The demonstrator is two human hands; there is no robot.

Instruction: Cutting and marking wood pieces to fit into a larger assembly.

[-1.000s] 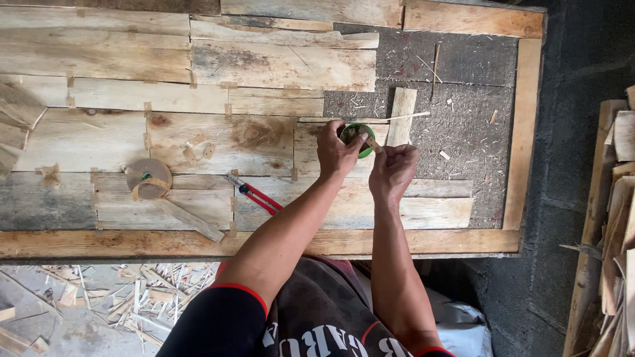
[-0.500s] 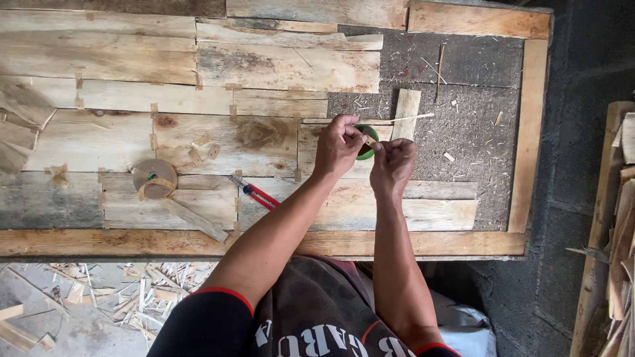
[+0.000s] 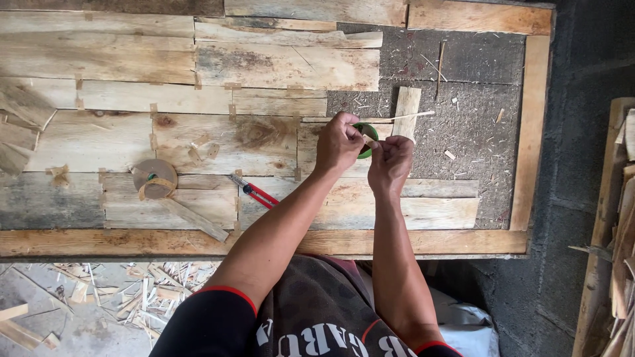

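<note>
Gripping a green tape roll (image 3: 366, 135) over the plank-covered workbench (image 3: 410, 241), the left hand (image 3: 338, 142) is closed around it; the right hand (image 3: 390, 160) pinches the tape end. Red-handled cutter (image 3: 254, 192) lies nearby.

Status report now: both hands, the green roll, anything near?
Left hand holds green tape roll. Right hand pinches at its edge. Thin stick and small wood piece just beyond; nothing blocks.

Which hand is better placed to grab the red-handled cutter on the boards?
Left, probably. The left hand, gripping the green tape roll, is nearer the red-handled cutter, which lies beside the left forearm. The right hand would have to cross over that arm.
</note>
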